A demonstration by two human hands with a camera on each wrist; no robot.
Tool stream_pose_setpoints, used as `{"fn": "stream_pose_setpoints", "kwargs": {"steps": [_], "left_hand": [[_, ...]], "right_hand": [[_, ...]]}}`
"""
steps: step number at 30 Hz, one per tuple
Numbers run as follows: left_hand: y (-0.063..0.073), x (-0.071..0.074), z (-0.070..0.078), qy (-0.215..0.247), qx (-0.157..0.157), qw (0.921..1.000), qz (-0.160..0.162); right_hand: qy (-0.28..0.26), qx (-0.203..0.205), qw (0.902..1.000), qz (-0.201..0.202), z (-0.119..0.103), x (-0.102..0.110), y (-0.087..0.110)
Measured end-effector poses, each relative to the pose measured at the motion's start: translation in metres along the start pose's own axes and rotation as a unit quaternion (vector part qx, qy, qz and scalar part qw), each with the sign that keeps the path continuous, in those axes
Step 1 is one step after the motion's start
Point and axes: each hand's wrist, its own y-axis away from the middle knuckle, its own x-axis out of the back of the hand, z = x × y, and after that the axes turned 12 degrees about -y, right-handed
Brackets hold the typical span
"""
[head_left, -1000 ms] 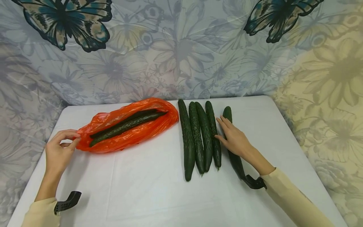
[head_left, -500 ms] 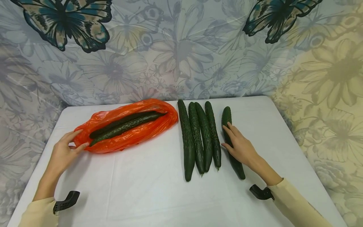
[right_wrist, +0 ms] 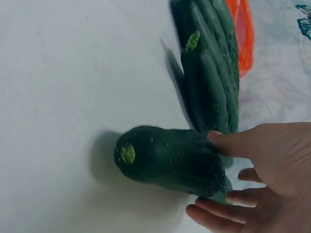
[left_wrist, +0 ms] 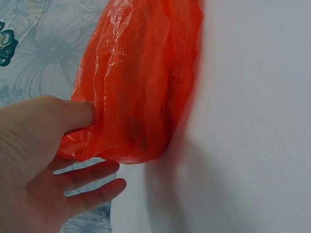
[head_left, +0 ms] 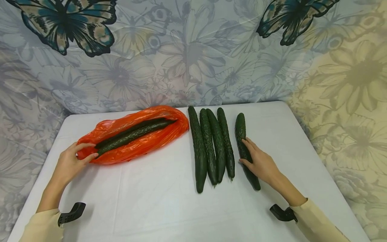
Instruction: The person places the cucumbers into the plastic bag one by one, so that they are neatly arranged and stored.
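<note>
An orange-red plastic bag lies on the left of the table with two cucumbers showing through its long opening. At the bag's near-left end my left hand pinches the plastic between thumb and forefinger; the other fingers stand free in the left wrist view. Over on the right, a single cucumber lies slightly slanted. My right hand straddles its middle, thumb on the left side and fingers on the right. In the right wrist view those fingers look loose, with the thumb against the cucumber's skin.
Several cucumbers lie side by side between the bag and the single cucumber. White cloth covers the table. Patterned fabric with butterflies and flowers hangs directly behind the table's far edge.
My right hand has slid down and right along the single cucumber, away from the row. My left hand loosened from the bag's end, then came in over it again, further right.
</note>
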Motion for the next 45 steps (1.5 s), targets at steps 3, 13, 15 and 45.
{"fn": "stream_pose_setpoints", "kwargs": {"steps": [3, 13, 15, 45], "left_hand": [[0.0, 0.0, -0.001, -0.002, 0.013, 0.9997, -0.019], [-0.002, -0.002, 0.0, 0.015, 0.021, 0.9969, -0.075], [-0.002, -0.003, -0.001, 0.009, 0.03, 0.9957, -0.087], [-0.002, -0.007, -0.004, 0.047, 0.02, 0.9938, -0.099]], "right_hand": [[0.007, -0.002, 0.9999, 0.01, -0.002, -0.002, 0.002], [0.012, -0.019, 0.9992, 0.034, -0.005, -0.002, 0.004], [0.011, -0.024, 0.9992, 0.031, -0.006, -0.002, 0.004], [-0.206, -0.215, 0.9513, -0.08, 0.008, 0.029, 0.009]]}}
